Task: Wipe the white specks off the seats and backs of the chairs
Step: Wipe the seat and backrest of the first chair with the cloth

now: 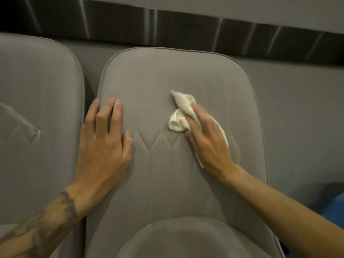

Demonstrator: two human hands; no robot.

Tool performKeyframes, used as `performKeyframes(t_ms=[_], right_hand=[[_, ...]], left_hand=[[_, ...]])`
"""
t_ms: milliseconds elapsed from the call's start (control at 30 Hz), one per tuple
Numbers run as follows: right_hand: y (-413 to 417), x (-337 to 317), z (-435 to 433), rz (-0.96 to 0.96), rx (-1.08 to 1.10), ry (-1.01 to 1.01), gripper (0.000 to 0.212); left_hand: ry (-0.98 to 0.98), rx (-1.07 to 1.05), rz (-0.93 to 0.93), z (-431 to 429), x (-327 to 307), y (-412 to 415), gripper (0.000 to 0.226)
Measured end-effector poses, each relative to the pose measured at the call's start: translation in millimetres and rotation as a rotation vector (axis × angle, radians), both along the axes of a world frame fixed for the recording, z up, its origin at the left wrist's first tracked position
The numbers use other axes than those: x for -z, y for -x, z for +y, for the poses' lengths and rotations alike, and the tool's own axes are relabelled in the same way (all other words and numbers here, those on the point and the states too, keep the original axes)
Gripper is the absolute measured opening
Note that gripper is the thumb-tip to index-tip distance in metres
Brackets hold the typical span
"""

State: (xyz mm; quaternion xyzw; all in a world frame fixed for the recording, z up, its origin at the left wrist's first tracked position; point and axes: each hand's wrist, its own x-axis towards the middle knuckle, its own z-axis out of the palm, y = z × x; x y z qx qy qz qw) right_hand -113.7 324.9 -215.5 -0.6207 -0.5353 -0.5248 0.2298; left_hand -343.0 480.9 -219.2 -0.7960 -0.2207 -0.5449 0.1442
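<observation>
Nearest me, the rounded front of the grey seat fills the lower edge, and above it rises the chair back, with both of my forearms reaching up across it. My left hand lies flat with straight fingers on the back's left border, holding nothing, while my right hand presses a crumpled white cloth against the middle of the back, the cloth bunched between thumb and fingers and trailing under the palm. A second grey chair stands just beside on the left, and beyond both runs a grey wall with a dark strip along it.
</observation>
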Motion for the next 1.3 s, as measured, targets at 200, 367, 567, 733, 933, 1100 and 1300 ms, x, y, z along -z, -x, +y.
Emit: performKeyframes(t_ms=[200,367,567,733,933,1100,1300], right_hand=[[-2.3,-96.9,36.0,0.080,0.023,-0.136,0.046],[7.2,-84.8,57.0,0.120,0.000,-0.244,0.042],[13.4,11.0,21.0,-0.118,-0.141,0.052,0.043],[6.2,-125.1,61.4,0.158,-0.082,-0.247,0.043],[18.4,-35.7,57.7,0.150,-0.206,-0.083,0.043],[26.2,101.7,3.7,-0.100,-0.270,0.269,0.044],[20.6,-24.1,38.3,0.160,-0.176,-0.131,0.043]], left_hand=[[0.006,0.005,0.001,-0.9,-1.4,0.1,0.065],[-0.018,-0.013,0.001,0.6,0.6,-0.8,0.064],[0.004,0.003,0.008,1.2,1.8,-0.3,0.065],[-0.006,-0.005,0.021,1.5,-0.2,-0.6,0.065],[0.008,-0.007,0.008,0.5,0.3,0.0,0.065],[0.017,-0.002,0.002,-1.8,0.2,-1.2,0.065],[-0.009,-0.028,0.015,-1.6,-1.7,0.7,0.064]])
